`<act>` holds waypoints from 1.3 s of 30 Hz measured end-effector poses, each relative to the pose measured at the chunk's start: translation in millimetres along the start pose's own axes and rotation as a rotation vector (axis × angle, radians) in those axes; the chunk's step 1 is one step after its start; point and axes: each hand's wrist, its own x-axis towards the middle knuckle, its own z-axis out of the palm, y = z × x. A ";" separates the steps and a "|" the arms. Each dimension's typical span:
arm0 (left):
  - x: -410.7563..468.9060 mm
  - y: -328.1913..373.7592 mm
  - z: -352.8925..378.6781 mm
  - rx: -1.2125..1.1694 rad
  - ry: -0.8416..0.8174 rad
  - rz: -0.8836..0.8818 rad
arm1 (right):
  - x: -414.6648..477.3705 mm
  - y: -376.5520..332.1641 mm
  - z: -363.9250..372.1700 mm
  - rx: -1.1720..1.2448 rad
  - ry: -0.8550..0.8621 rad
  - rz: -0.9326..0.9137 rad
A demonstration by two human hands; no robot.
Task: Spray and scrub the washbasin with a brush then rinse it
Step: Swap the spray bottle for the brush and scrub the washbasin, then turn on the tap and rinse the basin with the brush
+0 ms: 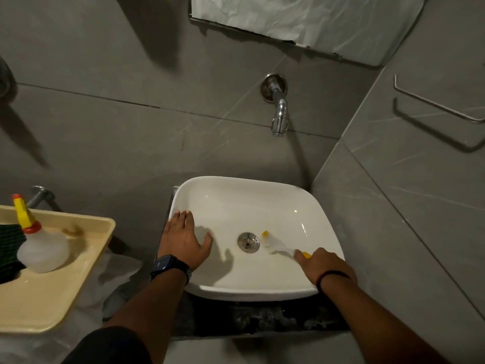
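Observation:
A white square washbasin point(236, 195) stands against the grey wall, with a metal drain point(248, 241) at its bottom. My right hand point(324, 266) grips a yellow-handled brush point(273, 243), blurred, whose head rests on the basin floor just right of the drain. My left hand point(185, 239) lies flat on the basin's left rim, fingers spread, holding nothing. A spray bottle point(39, 248) with a yellow and red nozzle stands on a cream tray point(65, 292) at the left.
A chrome tap point(278, 111) juts from the wall above the basin. A dark green cloth point(9, 248) lies on the tray beside the bottle. A metal towel bar point(435, 103) is fixed to the right wall, close to the basin.

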 end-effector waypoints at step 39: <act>191.1 188.5 -79.4 -1.107 -0.299 -0.083 | 59.6 -24.7 -93.3 1.375 -0.796 0.188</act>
